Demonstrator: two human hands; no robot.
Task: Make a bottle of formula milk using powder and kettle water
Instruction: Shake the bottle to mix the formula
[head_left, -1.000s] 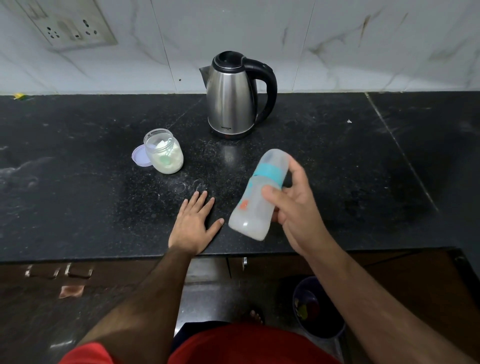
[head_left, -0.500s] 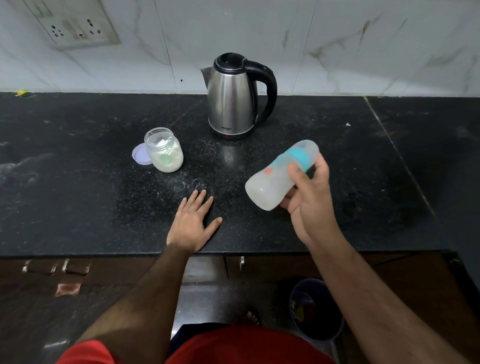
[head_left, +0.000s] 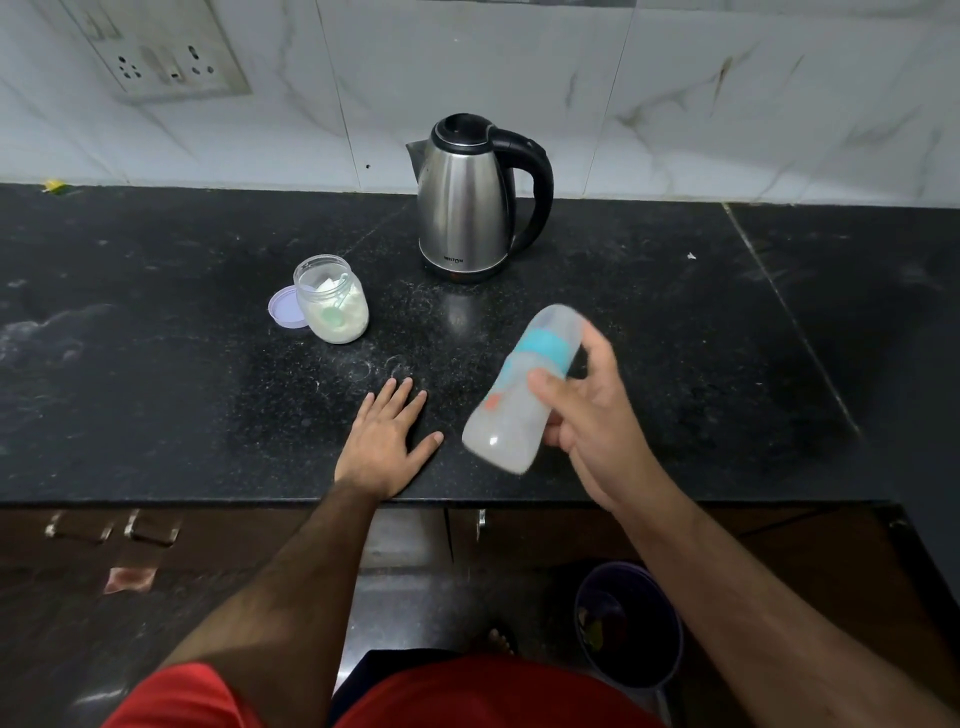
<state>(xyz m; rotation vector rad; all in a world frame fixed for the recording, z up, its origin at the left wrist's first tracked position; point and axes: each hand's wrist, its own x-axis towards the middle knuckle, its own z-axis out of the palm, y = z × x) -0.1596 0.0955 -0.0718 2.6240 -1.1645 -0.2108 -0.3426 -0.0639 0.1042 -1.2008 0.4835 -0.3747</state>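
Right hand (head_left: 597, 415) gripped capped bottle (head_left: 519, 395), tilted, milky inside: mixing apparently underway. Left hand (head_left: 387, 441) lay flat on counter (head_left: 156, 364). Powder jar (head_left: 332, 301) uncapped; kettle (head_left: 467, 197) parked behind.

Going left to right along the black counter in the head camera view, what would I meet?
Purple lid → powder jar → left hand flat on the counter → kettle → baby bottle → right hand gripping it.
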